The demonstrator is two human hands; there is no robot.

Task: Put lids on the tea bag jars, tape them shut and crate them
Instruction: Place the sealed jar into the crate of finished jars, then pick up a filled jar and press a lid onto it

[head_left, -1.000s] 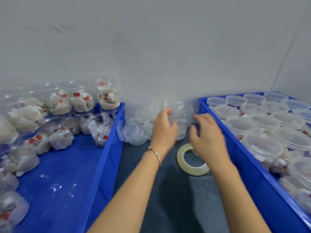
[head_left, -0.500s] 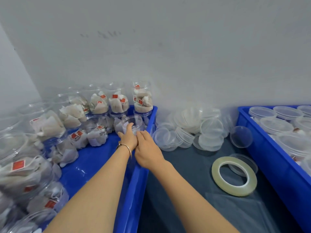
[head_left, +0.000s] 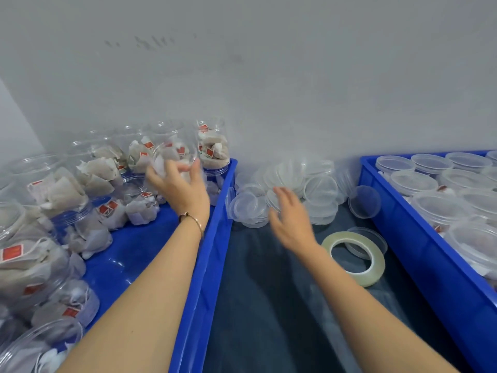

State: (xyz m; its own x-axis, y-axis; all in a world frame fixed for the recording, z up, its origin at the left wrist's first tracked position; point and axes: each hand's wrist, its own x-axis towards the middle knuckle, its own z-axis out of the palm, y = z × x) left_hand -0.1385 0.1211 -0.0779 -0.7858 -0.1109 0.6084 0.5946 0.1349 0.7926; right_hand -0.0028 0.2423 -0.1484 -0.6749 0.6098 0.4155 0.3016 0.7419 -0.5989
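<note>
An open tea bag jar (head_left: 174, 160) is apparently gripped by the left hand (head_left: 183, 188) above the left crate (head_left: 215, 224); right hand (head_left: 289, 216) fingers spread over the lids (head_left: 290, 189).

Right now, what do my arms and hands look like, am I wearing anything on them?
Both forearms are bare, with no sleeves in view and no gloves. The left hand has a thin metal bangle around its wrist. The right hand and its wrist carry nothing; it is motion-blurred, so small rings cannot be ruled out.
</note>
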